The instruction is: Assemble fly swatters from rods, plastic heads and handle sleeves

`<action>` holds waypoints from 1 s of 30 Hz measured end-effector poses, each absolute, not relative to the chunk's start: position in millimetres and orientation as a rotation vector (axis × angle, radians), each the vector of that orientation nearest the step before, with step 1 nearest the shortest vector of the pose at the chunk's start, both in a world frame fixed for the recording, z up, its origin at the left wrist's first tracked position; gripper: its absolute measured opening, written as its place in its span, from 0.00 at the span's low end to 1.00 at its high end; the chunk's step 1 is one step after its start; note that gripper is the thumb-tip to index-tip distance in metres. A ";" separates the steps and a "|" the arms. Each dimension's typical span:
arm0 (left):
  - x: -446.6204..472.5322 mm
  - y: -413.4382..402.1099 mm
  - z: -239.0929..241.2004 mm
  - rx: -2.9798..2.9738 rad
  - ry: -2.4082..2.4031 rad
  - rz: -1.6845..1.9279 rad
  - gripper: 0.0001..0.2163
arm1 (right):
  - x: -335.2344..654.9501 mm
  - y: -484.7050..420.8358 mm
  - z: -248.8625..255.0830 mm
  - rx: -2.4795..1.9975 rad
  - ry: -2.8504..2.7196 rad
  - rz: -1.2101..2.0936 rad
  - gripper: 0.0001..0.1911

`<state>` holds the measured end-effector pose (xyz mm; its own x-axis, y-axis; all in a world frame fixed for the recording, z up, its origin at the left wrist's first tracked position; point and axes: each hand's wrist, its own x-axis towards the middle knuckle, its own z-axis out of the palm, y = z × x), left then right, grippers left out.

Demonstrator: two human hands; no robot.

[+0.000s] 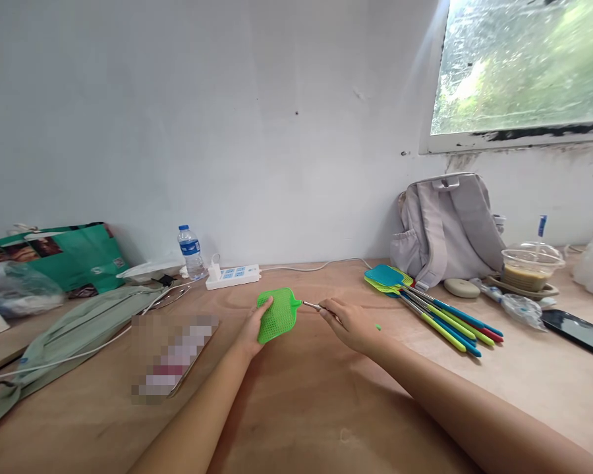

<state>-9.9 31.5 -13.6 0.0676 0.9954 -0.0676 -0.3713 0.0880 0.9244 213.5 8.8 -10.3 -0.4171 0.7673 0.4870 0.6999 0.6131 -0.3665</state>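
Note:
A green fly swatter (279,316) is held between my two hands above the table. My left hand (251,330) grips the left edge of its perforated head, thumb on top. My right hand (348,324) is closed around the metal shaft close to the head's neck. The green tip of the handle shows just past my right wrist; most of the handle is hidden by the hand. To the right lies a fanned pile of fly swatters (432,309) with blue, yellow-green and red handles.
A grey backpack (445,227) leans on the wall behind the pile. Rightward are a drink cup (528,273), a round beige case (461,288) and a black phone (586,334). On the left stand a water bottle (190,253), power strip (233,276) and green bag (86,257).

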 end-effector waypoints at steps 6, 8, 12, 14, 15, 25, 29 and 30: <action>-12.6 32.1 -15.0 0.867 0.941 1.238 0.13 | 212.5 4.8 -6.4 -1.274 -2.247 -0.044 0.14; -13.7 31.8 -14.9 0.865 0.950 1.200 0.14 | 214.9 5.3 -6.1 -1.269 -2.266 -0.120 0.14; -12.5 28.8 -18.1 0.884 0.952 1.112 0.14 | 221.9 10.6 -9.1 -1.221 -2.283 -0.162 0.12; -10.1 26.2 -21.7 0.889 0.932 1.083 0.13 | 225.4 13.7 -11.4 -1.201 -2.297 -0.167 0.12; -8.6 24.8 -23.6 0.890 0.920 1.071 0.13 | 227.0 14.7 -12.5 -1.194 -2.307 -0.172 0.12; -2.0 12.8 -27.5 0.906 0.903 0.990 0.15 | 233.8 6.0 -28.9 -1.166 -2.332 -0.017 0.13; -0.8 11.6 -32.4 0.939 0.931 0.991 0.14 | 236.9 6.8 -34.3 -1.156 -2.346 0.085 0.13; 0.0 11.2 -34.5 0.949 0.929 0.989 0.15 | 237.9 7.6 -35.1 -1.147 -2.347 0.115 0.13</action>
